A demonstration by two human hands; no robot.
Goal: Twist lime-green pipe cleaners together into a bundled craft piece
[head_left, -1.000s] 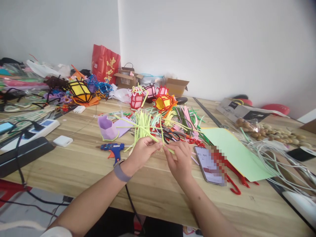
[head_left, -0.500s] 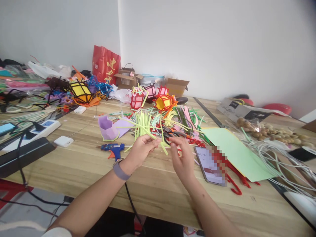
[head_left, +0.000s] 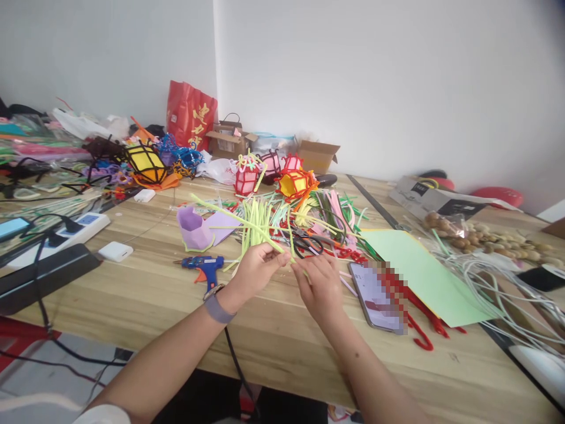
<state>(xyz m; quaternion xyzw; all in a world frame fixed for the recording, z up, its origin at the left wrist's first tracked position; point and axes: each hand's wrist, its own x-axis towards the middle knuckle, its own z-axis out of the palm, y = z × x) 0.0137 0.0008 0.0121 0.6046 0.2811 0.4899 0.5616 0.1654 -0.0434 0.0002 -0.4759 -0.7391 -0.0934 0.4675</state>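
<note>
My left hand (head_left: pixel 256 270), with a watch on the wrist, pinches a lime-green pipe cleaner (head_left: pixel 216 209) that stretches out to the upper left. Close beside it, my right hand (head_left: pixel 321 287) has its fingers closed at the near end of the same pipe cleaner. Just beyond both hands lies a bundle of lime-green pipe cleaners (head_left: pixel 255 213). Left of that stands a purple six-sided cup shape (head_left: pixel 192 231) with a green rim at its base, next to a flat purple sheet (head_left: pixel 227 221). A blue glue gun (head_left: pixel 206 265) rests left of my left hand.
Black-handled scissors (head_left: pixel 314 244) lie among mixed pipe cleaners. On the right are a phone (head_left: pixel 375 303), a green sheet (head_left: pixel 424 268) and coiled white cables (head_left: pixel 489 294). Lantern shapes (head_left: pixel 295 184) stand behind. A power strip (head_left: pixel 83 227) sits at left.
My right hand has moved in and its fingers have closed on the pipe cleaner's near end. The pipe cleaner now reaches farther to the upper left; my left hand has barely moved.
</note>
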